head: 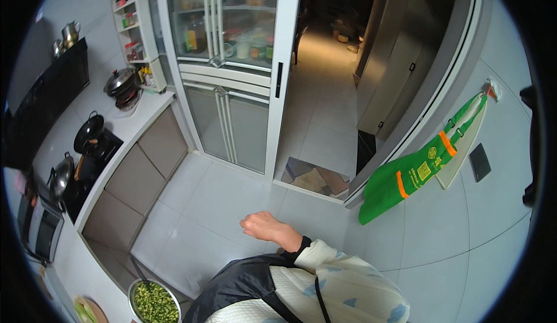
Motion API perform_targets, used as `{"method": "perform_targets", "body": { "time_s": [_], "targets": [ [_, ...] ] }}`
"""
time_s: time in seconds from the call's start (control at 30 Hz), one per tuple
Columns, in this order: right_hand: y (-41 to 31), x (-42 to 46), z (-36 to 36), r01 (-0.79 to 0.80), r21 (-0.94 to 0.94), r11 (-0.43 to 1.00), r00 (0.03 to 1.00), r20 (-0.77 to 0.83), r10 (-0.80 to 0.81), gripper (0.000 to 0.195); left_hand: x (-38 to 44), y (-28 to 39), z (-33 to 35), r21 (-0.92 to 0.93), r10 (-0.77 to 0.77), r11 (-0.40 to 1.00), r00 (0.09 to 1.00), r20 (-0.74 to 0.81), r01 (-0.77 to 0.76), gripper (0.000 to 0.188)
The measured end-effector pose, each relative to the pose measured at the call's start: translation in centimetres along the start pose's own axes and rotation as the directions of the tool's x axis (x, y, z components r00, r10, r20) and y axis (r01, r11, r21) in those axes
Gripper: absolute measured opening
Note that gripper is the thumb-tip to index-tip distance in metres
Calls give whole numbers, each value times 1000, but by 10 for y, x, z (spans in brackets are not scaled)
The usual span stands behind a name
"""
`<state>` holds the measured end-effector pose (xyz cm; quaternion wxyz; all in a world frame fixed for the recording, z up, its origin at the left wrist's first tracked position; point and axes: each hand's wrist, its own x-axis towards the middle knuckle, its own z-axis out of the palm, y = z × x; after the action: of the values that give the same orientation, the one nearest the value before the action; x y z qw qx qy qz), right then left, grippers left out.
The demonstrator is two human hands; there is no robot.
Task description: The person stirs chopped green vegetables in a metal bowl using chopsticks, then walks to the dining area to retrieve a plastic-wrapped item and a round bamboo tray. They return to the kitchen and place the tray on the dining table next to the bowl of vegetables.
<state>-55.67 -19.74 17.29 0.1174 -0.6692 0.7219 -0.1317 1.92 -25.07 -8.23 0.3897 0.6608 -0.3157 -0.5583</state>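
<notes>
My right hand (266,227) is held out over the tiled floor in front of my body. Its fingers are curled in, and nothing shows in them. Down at the lower left is a metal bowl (131,301) of finely chopped green vegetables (156,302), overlapping the counter's front edge in the picture. The thin dark handle (138,267) of a utensil sticks out of it. A skin-coloured sliver at the bowl's lower left rim may be a fingertip of my left hand; the rest of that hand is out of view. I wear a dark apron (235,279) over patterned sleeves.
Along the left runs a white counter (93,275) with a stove carrying a lidded wok (62,179) and a black pan (89,134). A pot (120,84) stands farther back. Ahead, a glass sliding door (226,123) adjoins an open doorway with a mat (315,177). A green apron (404,179) hangs right.
</notes>
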Motion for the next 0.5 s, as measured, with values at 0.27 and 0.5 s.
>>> {"method": "perform_targets", "body": {
  "time_s": [0.27,0.5],
  "targets": [
    [120,-80,-22,-229,109,967,956,-161,245,15,-55,114,250,-125,-125,978,952,278,165,13],
    [213,-173,-25,-516,41,855,836,-192,514,20,-133,175,341,-191,-176,948,918,355,256,15]
  ]
}}
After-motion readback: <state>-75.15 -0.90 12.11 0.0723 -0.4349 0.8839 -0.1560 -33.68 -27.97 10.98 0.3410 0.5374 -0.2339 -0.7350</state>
